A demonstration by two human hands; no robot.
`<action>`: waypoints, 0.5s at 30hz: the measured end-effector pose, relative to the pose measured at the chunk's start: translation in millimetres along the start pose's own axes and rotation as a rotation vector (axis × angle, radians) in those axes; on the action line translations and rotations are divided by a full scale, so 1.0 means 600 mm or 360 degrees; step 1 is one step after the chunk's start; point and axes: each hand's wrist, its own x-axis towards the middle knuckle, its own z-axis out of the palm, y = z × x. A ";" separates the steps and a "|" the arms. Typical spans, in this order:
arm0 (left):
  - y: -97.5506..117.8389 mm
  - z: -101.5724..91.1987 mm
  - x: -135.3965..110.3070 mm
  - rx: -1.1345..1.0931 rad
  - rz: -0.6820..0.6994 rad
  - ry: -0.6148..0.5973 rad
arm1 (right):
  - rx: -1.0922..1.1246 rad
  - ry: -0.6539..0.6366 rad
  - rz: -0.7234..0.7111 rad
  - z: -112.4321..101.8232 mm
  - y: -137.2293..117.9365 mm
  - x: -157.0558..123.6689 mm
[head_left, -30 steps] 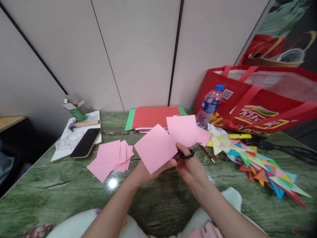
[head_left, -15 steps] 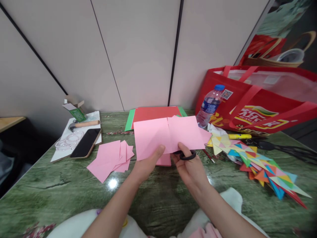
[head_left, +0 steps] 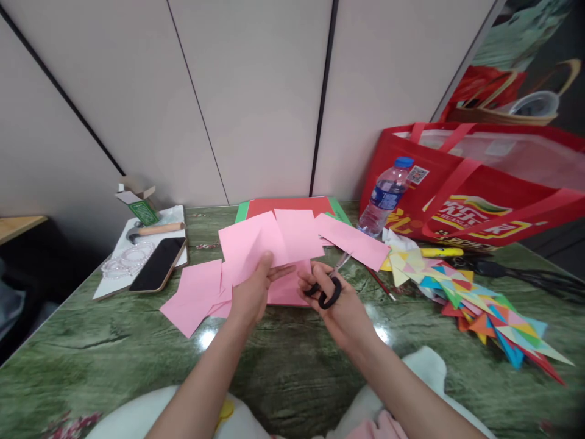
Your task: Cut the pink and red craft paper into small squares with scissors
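My left hand (head_left: 252, 289) is closed on pink paper (head_left: 256, 235), thumb on top and fingers beneath. The held paper shows two panels that overlap or join near the middle; I cannot tell whether they are fully separate. In my right hand (head_left: 336, 299) is a pair of scissors (head_left: 329, 291) with black handles, its blades pointing up and away to the right, apart from the paper. Under both hands lies more pink paper (head_left: 287, 289) on the table. Left of my left hand are several loose pink squares (head_left: 194, 289).
Red and green sheets (head_left: 292, 206) lie at the back. A water bottle (head_left: 386, 198) stands before a red bag (head_left: 457, 183). Folded coloured paper pieces (head_left: 475, 299) lie right. A phone (head_left: 159, 263), hammer (head_left: 158, 228) and small green box (head_left: 144, 207) are left.
The held pink paper has moved left with my left hand. The scissors have come away from its lower edge, and their blades now show. A pink strip at the back right is uncovered.
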 end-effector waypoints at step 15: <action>0.026 -0.009 0.005 -0.0197 0.0163 -0.0138 | -0.0881 -0.0830 0.0190 0.002 0.010 -0.024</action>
